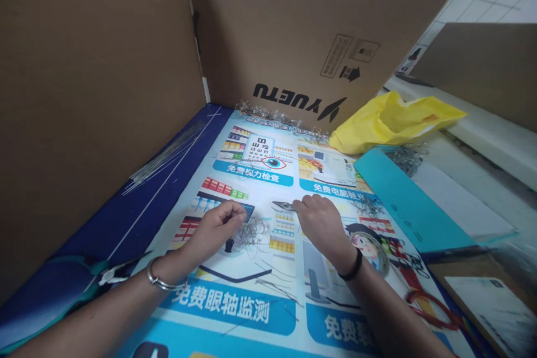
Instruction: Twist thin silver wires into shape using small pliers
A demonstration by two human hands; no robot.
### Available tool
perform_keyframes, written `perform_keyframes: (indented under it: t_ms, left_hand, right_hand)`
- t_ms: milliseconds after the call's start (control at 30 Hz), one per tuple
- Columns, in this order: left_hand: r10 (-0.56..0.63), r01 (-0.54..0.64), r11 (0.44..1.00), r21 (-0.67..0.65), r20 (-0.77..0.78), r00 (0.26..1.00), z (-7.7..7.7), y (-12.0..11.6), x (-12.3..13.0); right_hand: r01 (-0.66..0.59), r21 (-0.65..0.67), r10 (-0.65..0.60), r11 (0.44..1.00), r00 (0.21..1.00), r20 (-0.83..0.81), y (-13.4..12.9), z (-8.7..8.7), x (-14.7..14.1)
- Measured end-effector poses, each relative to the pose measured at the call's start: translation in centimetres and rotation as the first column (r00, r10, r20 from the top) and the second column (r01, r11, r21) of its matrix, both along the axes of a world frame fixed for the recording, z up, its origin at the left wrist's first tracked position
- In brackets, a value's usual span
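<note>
My right hand (321, 222) is wrapped round a pair of pliers (284, 206), whose jaws point left over the printed poster. Across from it, my left hand (226, 222) is closed in a pinch; whatever sits between thumb and finger is too small to make out. Right beside and below those fingers lies a loose tangle of thin wire (254, 235). Several short wire pieces (279, 285) are scattered on the poster (297, 263) nearer to me.
Cardboard walls (100, 67) stand left and behind. Long straight wires (163, 156) lie at left, above scissors (100, 274). A yellow bag (390, 123), turquoise folder (411, 201), tape roll (373, 251) and red loop (432, 310) are on the right. More wire tangles (277, 116) line the back.
</note>
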State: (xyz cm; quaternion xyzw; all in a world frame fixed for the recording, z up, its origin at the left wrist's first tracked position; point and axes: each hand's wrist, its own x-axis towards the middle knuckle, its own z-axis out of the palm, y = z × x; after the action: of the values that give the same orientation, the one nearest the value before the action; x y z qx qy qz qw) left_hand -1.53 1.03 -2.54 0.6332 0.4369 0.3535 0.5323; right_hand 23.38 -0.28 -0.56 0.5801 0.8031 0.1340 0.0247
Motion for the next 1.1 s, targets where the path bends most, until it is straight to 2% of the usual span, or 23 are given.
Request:
perform_keyframes:
  t_ms: [133, 367, 567, 767, 1100]
  left_hand:
    - [-0.018, 0.018, 1.0, -0.006, 0.013, 1.0, 0.0, -0.1, 0.0]
    - [-0.03, 0.03, 0.999, -0.01, 0.019, 0.999, 0.0, -0.2, -0.2]
    - [-0.044, 0.044, 0.999, -0.006, 0.011, 0.999, -0.1, -0.2, -0.2]
    - [-0.046, 0.046, 0.999, 0.005, -0.002, 0.999, -0.2, -0.1, -0.1]
    - [-0.041, 0.041, 0.999, 0.027, -0.026, 0.999, 0.2, -0.2, -0.1]
  right_hand:
    - [-0.005, 0.014, 0.005, 1.0, 1.0, 0.0, -0.1, 0.4, 0.1]
    - [0.142, -0.194, -0.136, 0.971, 0.99, 0.047, -0.5, 1.2, 1.1]
    - [0.206, -0.258, -0.198, 0.944, 0.979, 0.056, -1.0, 1.9, 1.3]
    - [0.246, -0.38, -0.239, 0.892, 0.969, 0.068, -1.0, 2.2, 1.7]
    - [0.262, -0.398, -0.267, 0.879, 0.963, 0.043, -0.1, 2.3, 0.6]
